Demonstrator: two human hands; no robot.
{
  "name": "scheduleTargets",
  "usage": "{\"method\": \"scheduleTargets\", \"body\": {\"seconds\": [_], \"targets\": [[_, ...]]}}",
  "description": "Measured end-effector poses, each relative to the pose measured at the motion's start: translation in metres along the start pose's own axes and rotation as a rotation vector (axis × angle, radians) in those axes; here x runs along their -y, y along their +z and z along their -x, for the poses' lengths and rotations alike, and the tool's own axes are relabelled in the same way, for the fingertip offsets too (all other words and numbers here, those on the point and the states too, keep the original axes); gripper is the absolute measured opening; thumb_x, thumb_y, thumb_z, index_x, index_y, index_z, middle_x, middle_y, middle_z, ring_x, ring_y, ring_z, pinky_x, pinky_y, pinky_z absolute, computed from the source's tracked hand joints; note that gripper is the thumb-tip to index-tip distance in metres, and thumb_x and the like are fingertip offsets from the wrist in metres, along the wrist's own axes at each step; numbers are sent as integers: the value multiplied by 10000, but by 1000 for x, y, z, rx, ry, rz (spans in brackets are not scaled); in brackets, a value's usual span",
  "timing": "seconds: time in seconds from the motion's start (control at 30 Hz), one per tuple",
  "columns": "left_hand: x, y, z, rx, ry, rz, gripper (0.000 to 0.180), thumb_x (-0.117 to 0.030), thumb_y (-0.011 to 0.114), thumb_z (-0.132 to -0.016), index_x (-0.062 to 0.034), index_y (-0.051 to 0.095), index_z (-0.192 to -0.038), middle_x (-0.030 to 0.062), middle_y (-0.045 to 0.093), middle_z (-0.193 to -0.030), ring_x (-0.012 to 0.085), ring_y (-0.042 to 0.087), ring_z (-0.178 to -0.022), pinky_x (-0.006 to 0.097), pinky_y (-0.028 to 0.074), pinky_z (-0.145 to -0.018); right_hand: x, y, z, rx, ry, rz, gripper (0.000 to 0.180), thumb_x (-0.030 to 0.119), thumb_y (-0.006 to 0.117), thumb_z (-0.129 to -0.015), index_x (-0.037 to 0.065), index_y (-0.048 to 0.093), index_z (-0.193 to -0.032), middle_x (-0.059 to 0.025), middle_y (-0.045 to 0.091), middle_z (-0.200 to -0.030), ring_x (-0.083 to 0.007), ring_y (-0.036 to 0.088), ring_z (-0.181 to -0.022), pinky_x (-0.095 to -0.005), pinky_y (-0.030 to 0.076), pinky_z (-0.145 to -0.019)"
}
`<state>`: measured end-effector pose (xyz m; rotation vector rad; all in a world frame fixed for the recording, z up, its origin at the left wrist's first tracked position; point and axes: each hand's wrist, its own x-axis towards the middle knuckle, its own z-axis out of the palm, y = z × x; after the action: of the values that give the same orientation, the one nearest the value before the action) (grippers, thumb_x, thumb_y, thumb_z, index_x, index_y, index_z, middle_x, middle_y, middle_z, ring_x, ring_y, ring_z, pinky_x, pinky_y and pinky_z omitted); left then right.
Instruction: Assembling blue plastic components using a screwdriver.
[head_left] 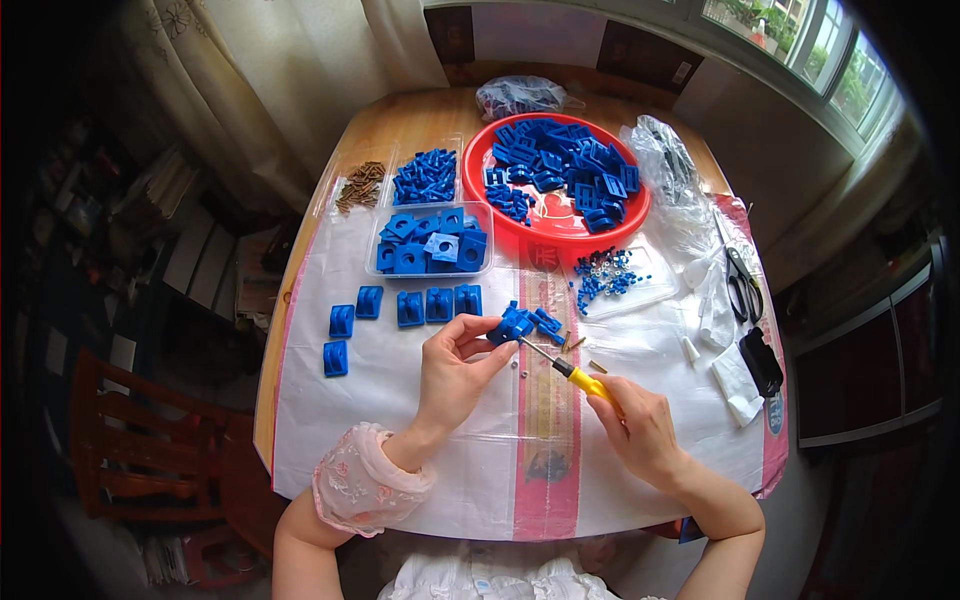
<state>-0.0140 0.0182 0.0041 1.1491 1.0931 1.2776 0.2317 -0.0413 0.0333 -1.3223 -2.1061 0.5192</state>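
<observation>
Beside a window [852, 75], at a wooden table [400, 118] covered by a white, pink-striped plastic sheet [400, 500]. Pinching a blue plastic block [511, 325] between thumb and fingers of the left hand [460, 365], over the sheet, nearer than a round red tub [560, 236]. Gripping a yellow-handled screwdriver [590, 385] in the curled right hand [640, 425], with its tip at the block. Close to six similar blue pieces [439, 306] on the left.

Basin [560, 233]: far side of the table [395, 112] (parts [565, 150] heaped inside)
Plate box [435, 274]: left of basin, behind the blocks [411, 309]
Screwdriver [585, 380]: before basin, left of scissors [742, 285]
</observation>
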Motion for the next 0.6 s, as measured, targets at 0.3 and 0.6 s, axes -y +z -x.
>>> {"method": "scheduleTargets", "body": {"seconds": [0.3, 0.6], "targets": [[2, -1, -1, -2, 24, 4, 262, 27, 767, -858, 21, 659, -1097, 90, 723, -1033, 116, 711, -919, 237, 602, -800, 13, -7, -2, 164, 306, -297, 325, 76, 611, -987, 38, 435, -1257, -148, 617, -706, -237, 566, -578, -334, 423, -553], [0, 0, 0, 4, 1, -9, 272, 48, 772, -848, 20, 657, -1093, 91, 725, -1045, 110, 709, -924, 235, 583, -835, -3, 4, 4, 41, 40, 47, 254, 89, 689, -942, 26, 499, -1099, -193, 652, -769, -341, 653, -616, -407, 467, -529]]}}
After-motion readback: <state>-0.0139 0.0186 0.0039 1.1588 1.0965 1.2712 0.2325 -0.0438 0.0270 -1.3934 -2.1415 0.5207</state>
